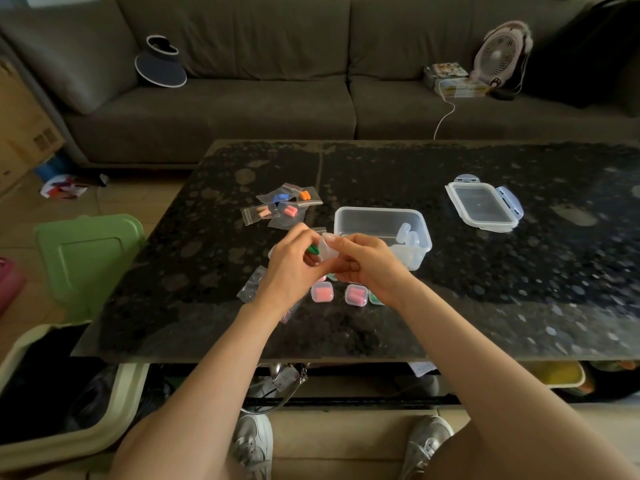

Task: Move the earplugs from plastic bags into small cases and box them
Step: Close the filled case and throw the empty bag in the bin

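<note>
Pinching green earplugs (313,250) in left hand (289,268) fingers, gripping small clear case (328,250) in right hand (369,265) fingers, above worktop (485,289) near clear box (381,212).

My bare forearms reach over the table's (485,289) near edge. My left hand (294,265) pinches green earplugs (313,250); my right hand (369,263) curls round a clear case (327,250).
</note>
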### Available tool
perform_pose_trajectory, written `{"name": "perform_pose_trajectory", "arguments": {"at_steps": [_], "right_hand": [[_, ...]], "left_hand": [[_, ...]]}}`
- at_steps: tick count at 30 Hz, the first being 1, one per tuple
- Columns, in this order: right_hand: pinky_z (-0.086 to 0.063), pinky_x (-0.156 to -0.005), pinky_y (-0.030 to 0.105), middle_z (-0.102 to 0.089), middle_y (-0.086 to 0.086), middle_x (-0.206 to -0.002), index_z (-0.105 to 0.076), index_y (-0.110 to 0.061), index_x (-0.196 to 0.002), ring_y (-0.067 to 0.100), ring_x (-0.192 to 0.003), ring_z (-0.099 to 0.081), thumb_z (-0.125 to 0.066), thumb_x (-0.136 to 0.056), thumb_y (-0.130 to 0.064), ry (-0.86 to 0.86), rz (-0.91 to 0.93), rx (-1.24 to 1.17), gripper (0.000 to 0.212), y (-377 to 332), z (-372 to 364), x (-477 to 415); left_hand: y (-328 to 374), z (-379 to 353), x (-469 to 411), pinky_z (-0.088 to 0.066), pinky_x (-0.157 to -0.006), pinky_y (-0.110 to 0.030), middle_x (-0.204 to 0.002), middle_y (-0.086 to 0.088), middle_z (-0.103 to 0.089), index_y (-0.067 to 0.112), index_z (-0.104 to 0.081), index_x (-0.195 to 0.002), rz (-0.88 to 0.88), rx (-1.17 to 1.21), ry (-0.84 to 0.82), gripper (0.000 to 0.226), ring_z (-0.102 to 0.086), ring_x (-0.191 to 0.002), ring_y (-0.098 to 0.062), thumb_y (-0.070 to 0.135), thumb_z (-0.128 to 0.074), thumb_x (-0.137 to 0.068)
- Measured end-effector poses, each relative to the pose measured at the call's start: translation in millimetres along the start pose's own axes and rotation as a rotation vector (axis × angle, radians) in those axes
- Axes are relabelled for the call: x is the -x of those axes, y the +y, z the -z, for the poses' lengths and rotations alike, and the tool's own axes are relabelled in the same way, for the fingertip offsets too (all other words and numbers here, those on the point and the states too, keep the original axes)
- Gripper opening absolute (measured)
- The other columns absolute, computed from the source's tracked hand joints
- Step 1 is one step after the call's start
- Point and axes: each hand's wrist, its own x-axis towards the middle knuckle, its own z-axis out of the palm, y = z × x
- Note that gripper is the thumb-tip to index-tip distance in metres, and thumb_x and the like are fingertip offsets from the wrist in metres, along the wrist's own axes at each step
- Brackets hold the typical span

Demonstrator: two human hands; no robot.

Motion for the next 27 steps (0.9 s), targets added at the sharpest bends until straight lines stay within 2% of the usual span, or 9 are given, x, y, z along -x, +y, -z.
{"name": "perform_pose_trajectory", "arguments": {"at_steps": [5,14,21,27], "right_hand": [[-0.056,-0.065,0.024,-0.069,0.010,-0.091,-0.060,-0.006,-0.109,0.015,-0.071,-0.069,-0.064,-0.089,-0.032,-0.026,-0.019,-0.038,0.033,0,3,0],[-0.057,-0.070,0.027,-0.067,0.013,-0.108,-0.065,-0.013,-0.105,0.024,-0.089,-0.069,-0.065,-0.089,-0.026,-0.096,-0.005,-0.058,0.020,-1,7,-2],[-0.058,-0.072,0.029,-0.068,0.009,-0.099,-0.064,-0.016,-0.095,0.022,-0.084,-0.070,-0.062,-0.091,-0.022,-0.132,-0.020,-0.125,0.007,-2,10,-2],[-0.058,-0.075,0.033,-0.066,0.013,-0.103,-0.062,-0.015,-0.094,0.024,-0.084,-0.070,-0.059,-0.093,-0.017,-0.130,-0.027,-0.167,0.004,-1,12,-3]], "left_hand": [[2,-2,0,-0.048,-0.067,-0.006,-0.093,0.003,-0.054,0.005,-0.062,-0.094,-0.004,0.010,0.007,0.029,-0.057,-0.079,-0.007,0.028,-0.073,-0.080],[-1,-3,0,-0.047,-0.072,-0.010,-0.094,0.004,-0.056,0.007,-0.063,-0.096,0.057,0.023,-0.012,0.026,-0.058,-0.085,-0.011,0.025,-0.072,-0.081],[0,-2,0,-0.046,-0.069,-0.004,-0.091,0.006,-0.057,0.009,-0.063,-0.093,0.061,0.072,0.004,0.022,-0.057,-0.079,-0.006,0.023,-0.073,-0.080],[1,-3,0,-0.045,-0.071,-0.001,-0.091,0.004,-0.056,0.007,-0.062,-0.093,0.047,0.064,-0.002,0.021,-0.056,-0.077,-0.003,0.020,-0.073,-0.080]]}}
